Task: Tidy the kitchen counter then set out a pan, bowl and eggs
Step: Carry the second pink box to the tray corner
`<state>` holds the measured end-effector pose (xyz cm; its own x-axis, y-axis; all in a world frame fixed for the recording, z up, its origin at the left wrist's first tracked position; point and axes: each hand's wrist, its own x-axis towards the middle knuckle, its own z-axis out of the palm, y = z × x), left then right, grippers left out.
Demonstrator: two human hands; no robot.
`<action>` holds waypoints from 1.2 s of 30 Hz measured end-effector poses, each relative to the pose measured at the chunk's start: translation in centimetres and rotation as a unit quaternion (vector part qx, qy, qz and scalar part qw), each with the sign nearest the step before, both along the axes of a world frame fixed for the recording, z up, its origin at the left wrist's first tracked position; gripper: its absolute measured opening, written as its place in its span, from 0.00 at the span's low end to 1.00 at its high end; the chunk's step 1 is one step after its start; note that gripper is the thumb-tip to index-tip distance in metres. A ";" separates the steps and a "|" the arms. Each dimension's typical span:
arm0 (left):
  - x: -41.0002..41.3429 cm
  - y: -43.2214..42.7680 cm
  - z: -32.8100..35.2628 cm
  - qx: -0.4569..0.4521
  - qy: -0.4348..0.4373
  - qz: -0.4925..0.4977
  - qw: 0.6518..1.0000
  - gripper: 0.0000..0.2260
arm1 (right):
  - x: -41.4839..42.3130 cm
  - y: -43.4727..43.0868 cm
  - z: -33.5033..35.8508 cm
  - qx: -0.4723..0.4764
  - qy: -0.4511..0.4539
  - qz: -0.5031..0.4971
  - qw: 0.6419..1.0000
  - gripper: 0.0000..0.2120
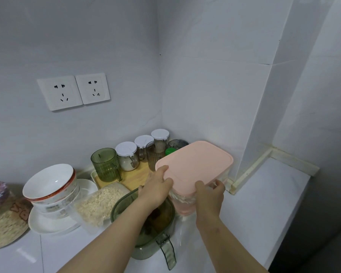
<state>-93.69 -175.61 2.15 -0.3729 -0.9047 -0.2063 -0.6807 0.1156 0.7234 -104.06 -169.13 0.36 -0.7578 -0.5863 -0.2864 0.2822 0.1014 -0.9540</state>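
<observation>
A clear storage box with a pink lid stands in the counter's back corner, tilted a little toward me. My left hand grips the lid's near left corner, thumb on top. My right hand grips the near right edge, fingers curled under the lid's rim. A stack of white bowls with red rims sits on a white plate at the left. No pan or eggs show.
A green lidded container with a handle sits under my left forearm. A bag of oats lies beside it. Spice jars and a green ribbed cup stand on a wooden tray. A patterned bag sits far left.
</observation>
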 end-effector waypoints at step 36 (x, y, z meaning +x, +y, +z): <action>-0.9 0.2 0.5 0.065 0.104 0.011 0.992 0.24 | 0.2 0.9 2.2 0.028 -0.054 0.060 0.996 0.26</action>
